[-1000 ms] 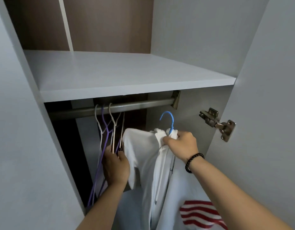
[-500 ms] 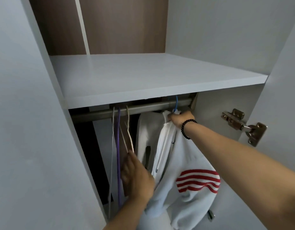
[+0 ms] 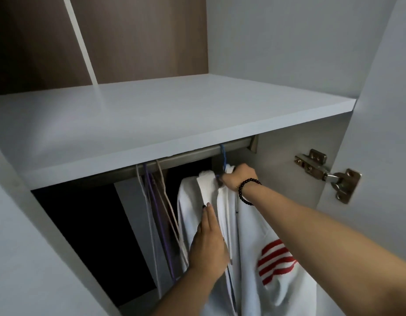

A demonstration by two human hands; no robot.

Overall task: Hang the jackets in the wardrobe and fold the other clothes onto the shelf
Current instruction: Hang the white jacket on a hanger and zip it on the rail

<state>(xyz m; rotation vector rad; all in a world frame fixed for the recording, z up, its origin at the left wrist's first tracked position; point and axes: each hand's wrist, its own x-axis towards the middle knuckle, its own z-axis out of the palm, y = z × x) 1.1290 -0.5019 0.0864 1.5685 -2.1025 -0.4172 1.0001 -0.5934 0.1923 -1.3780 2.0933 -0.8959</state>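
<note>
A white jacket [image 3: 259,229] with red stripes on its sleeve hangs from a blue hanger [image 3: 223,158] whose hook sits over the metal rail [image 3: 193,155] under the shelf. My right hand [image 3: 237,177], with a black bead bracelet at the wrist, grips the jacket's collar at the neck of the hanger. With straight fingers, my left hand [image 3: 209,244] lies flat against the jacket's front, lower down and to the left. The rest of the blue hanger is hidden inside the jacket.
Several bare white and purple hangers [image 3: 157,208] hang on the rail left of the jacket. A wide white shelf [image 3: 174,115] runs above the rail. The wardrobe's right wall carries a metal door hinge [image 3: 327,173]. A white side panel [image 3: 26,258] bounds the left.
The blue hanger's hook went up onto the rail. My left hand left the bare hangers and moved right onto the jacket's front. My right hand stayed at the collar.
</note>
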